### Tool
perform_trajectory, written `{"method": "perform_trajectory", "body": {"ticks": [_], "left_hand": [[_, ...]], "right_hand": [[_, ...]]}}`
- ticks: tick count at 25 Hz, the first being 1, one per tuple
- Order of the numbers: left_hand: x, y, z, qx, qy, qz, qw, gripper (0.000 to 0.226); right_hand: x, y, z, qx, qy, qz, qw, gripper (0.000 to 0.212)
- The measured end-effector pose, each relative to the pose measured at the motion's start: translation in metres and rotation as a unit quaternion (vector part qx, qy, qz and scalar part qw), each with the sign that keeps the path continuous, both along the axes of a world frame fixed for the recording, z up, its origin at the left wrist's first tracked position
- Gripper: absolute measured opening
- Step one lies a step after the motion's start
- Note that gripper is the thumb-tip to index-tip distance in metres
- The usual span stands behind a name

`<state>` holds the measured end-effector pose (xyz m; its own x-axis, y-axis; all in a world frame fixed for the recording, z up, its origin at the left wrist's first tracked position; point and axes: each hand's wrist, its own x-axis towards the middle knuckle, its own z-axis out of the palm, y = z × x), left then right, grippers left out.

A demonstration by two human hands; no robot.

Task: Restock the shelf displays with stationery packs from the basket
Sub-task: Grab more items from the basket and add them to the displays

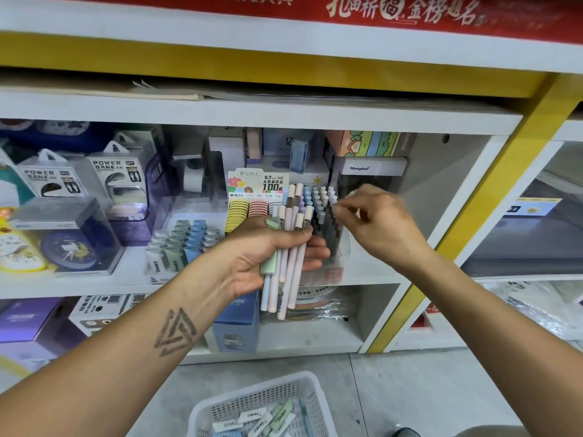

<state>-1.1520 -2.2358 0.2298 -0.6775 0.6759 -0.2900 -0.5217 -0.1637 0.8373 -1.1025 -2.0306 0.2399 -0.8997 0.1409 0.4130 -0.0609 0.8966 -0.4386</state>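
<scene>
My left hand grips a bunch of pastel pens, pink, blue and green, held upright in front of the middle shelf. Behind them stands a clear pen display with rows of blue and white capped pens. My right hand is at the display's right side, fingertips pinched on the cap of a pen standing in the rows. A white plastic basket stands on the floor below, holding several small stationery packs.
On the same shelf, left of the pens, are a tray of green and blue erasers, a lead refill display, power bank boxes and a clock box. Lower shelf holds boxes. A yellow upright bounds the bay on the right.
</scene>
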Motion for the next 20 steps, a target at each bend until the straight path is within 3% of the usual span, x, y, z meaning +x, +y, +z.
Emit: {"method": "perform_trajectory", "body": {"ticks": [4,7,10,14,18,20], "left_hand": [[0.002,0.003,0.000,0.003,0.000,-0.021,1.000,0.027],[0.001,0.002,0.000,0.010,-0.006,-0.031,0.999,0.029],[-0.002,-0.002,0.001,-0.002,-0.014,-0.021,1.000,0.030],[-0.006,-0.005,0.002,-0.029,-0.028,0.040,0.998,0.015],[-0.007,-0.007,0.005,-0.021,-0.044,0.058,0.997,0.013],[-0.006,-0.008,0.005,-0.014,-0.044,0.053,0.998,0.016]], "right_hand": [[-0.005,-0.022,0.012,-0.319,-0.086,0.060,0.942,0.021],[-0.006,-0.027,0.014,-0.426,-0.095,0.072,0.897,0.016],[-0.006,-0.016,0.027,-0.501,-0.006,0.040,0.864,0.005],[-0.008,-0.002,0.036,-0.356,0.118,-0.002,0.927,0.008],[-0.010,-0.004,0.017,-0.130,0.096,0.017,0.987,0.011],[-0.012,-0.004,0.006,-0.006,0.085,0.038,0.996,0.009]]}}
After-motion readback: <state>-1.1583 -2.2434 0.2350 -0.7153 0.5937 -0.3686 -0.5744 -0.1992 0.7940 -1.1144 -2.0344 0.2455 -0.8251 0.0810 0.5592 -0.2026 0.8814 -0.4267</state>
